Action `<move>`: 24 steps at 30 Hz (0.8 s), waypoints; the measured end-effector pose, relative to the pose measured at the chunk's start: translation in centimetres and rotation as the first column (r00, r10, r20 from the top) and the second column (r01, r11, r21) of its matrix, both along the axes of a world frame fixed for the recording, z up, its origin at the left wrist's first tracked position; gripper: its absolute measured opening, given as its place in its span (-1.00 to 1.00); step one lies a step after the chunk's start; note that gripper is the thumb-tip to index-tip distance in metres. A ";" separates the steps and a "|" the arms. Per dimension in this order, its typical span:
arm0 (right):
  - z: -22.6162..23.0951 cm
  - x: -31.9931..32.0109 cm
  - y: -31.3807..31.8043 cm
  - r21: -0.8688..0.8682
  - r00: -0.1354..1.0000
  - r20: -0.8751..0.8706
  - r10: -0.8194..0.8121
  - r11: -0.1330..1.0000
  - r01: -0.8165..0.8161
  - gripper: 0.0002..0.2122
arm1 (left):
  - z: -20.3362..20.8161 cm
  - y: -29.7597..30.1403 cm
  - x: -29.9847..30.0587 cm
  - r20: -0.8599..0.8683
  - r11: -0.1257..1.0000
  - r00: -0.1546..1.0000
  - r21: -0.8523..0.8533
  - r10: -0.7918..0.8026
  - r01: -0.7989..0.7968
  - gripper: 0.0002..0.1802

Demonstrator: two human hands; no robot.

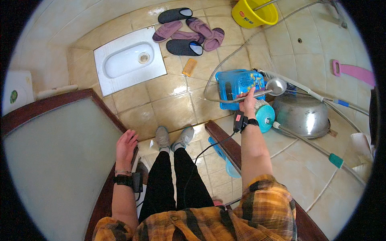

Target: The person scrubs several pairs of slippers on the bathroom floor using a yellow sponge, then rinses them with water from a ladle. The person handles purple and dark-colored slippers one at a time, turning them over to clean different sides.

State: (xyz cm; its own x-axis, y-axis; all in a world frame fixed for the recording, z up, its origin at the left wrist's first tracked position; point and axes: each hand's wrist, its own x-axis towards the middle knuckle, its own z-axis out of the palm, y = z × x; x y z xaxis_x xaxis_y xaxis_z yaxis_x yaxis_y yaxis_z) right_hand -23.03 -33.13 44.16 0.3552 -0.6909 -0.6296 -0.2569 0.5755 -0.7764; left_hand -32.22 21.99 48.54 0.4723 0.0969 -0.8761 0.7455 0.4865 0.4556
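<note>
My right hand [248, 103] is closed around the handle of a silver shower head [276, 86], held out over the right side. Its grey hose [225, 64] loops left and runs up to the far right wall. Under and behind this hand is a blue plastic stool or basket [237, 82] with a printed pattern; which of the two I cannot tell. A round teal mop head [265, 118] sits just right of my wrist, beside a large metal basin [301, 114]. My left hand [127, 145] holds nothing, its fingers loosely stretched out beside the brown-framed door [96, 100].
A white squat toilet [130, 60] is set in the wet tiled floor [169, 105]. Several slippers [181, 47] and an orange brush-like block [189, 67] lie beyond. A yellow bucket [255, 16] stands at the far right. A brown door-frame piece [223, 144] is near my feet.
</note>
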 end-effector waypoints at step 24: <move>2.5 1.5 -5.2 0.134 0.922 0.349 -0.167 0.983 0.127 -0.53 | -0.5 0.9 -0.2 0.018 0.999 1.000 -0.032 0.011 -0.011 -0.59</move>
State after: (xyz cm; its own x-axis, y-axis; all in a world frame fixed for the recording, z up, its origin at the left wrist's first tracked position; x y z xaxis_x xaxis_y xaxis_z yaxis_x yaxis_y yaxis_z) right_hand -21.51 -38.35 46.63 0.4701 -0.6880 -0.5529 0.1196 0.6703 -0.7324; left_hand -32.41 22.88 48.07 0.4874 0.0744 -0.8700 0.7315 0.5092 0.4534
